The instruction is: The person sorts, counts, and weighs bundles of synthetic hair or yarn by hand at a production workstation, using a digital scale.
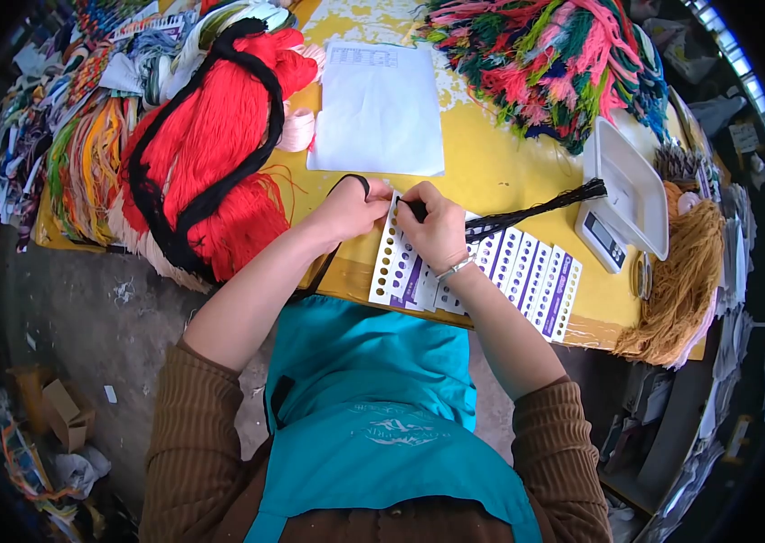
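My right hand point(435, 226) is closed around a bundle of black thread point(536, 208), whose loose end trails right across the cards. Opposite it, my left hand point(353, 210) pinches at the upper left edge of a white perforated thread card point(385, 258); its fingertips are partly hidden. A dark strand loops by the left hand and hangs down past the table edge. Beneath and right of my right hand, several purple-and-white cards point(527, 271) with rows of holes lie fanned and overlapping.
Red skeins with a black skein point(210, 154) lie at left, beside multicoloured threads point(93, 154). A printed sheet point(378, 113) lies behind my hands. Mixed skeins point(545, 63) sit at back right. A digital scale point(602, 237) with a white tray and brown skeins point(686, 271) stand right.
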`<state>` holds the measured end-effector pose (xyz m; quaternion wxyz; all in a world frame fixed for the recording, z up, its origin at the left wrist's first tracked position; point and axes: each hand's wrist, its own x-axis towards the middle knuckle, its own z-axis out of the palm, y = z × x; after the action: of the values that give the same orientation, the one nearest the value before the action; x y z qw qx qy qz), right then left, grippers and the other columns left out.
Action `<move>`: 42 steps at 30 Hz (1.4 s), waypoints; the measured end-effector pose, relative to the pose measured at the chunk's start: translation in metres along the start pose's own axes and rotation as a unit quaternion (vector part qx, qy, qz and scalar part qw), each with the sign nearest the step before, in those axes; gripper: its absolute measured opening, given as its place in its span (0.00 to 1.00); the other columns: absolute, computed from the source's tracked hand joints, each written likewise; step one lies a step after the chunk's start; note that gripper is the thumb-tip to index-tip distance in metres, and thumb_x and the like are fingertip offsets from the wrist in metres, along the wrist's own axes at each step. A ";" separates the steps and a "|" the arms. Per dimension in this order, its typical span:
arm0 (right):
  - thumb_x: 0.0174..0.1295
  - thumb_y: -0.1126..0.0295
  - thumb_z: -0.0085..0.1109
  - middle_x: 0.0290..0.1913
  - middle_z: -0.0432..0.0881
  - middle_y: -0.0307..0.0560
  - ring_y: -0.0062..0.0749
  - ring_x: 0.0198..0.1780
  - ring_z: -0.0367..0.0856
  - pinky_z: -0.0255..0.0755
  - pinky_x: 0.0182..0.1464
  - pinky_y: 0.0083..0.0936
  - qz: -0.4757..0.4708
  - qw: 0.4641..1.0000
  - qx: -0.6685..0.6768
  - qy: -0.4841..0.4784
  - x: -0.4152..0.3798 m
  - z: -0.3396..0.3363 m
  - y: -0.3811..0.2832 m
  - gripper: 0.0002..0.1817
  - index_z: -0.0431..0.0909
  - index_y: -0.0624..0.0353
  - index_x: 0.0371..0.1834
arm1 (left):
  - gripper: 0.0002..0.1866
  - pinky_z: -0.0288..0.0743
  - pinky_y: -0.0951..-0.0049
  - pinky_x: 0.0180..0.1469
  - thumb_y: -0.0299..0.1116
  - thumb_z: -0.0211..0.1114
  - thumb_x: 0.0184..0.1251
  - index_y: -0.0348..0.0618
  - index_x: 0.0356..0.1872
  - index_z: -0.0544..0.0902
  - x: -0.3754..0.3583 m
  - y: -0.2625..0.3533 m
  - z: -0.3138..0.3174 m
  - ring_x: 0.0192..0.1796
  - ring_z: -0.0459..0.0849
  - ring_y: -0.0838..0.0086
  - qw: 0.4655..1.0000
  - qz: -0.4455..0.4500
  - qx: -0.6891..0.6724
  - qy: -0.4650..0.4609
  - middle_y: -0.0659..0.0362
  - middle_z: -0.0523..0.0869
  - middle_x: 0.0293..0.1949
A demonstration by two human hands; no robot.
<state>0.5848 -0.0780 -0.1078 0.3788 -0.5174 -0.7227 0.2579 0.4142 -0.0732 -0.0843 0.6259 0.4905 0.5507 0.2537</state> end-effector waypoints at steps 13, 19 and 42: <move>0.55 0.67 0.63 0.27 0.84 0.47 0.39 0.28 0.83 0.75 0.33 0.30 0.039 0.994 -0.058 -0.082 0.007 -0.009 -0.009 0.09 0.79 0.58 0.36 | 0.09 0.75 0.65 0.33 0.31 0.59 0.62 0.35 0.34 0.82 -0.003 -0.020 -0.034 0.27 0.83 0.61 0.905 0.148 0.342 0.205 0.49 0.85 0.27; 0.57 0.65 0.61 0.28 0.84 0.47 0.40 0.29 0.83 0.74 0.33 0.31 0.047 0.991 -0.066 -0.105 0.010 -0.009 -0.011 0.10 0.79 0.58 0.38 | 0.11 0.69 0.76 0.30 0.34 0.59 0.65 0.34 0.36 0.83 -0.019 -0.011 -0.041 0.29 0.79 0.79 0.992 0.058 -0.026 0.106 0.58 0.85 0.27; 0.59 0.49 0.65 0.30 0.85 0.48 0.38 0.33 0.85 0.75 0.38 0.28 0.097 0.973 0.123 -0.167 0.017 -0.017 0.001 0.29 0.72 0.59 0.54 | 0.10 0.74 0.61 0.35 0.33 0.59 0.65 0.39 0.42 0.80 -0.006 -0.005 0.014 0.32 0.83 0.60 0.963 0.170 0.195 0.075 0.51 0.83 0.28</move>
<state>0.5962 -0.0619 -0.0938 0.2865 -0.4837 -0.6848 0.4636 0.4246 -0.0850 -0.0876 0.4225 0.6692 0.5434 0.2801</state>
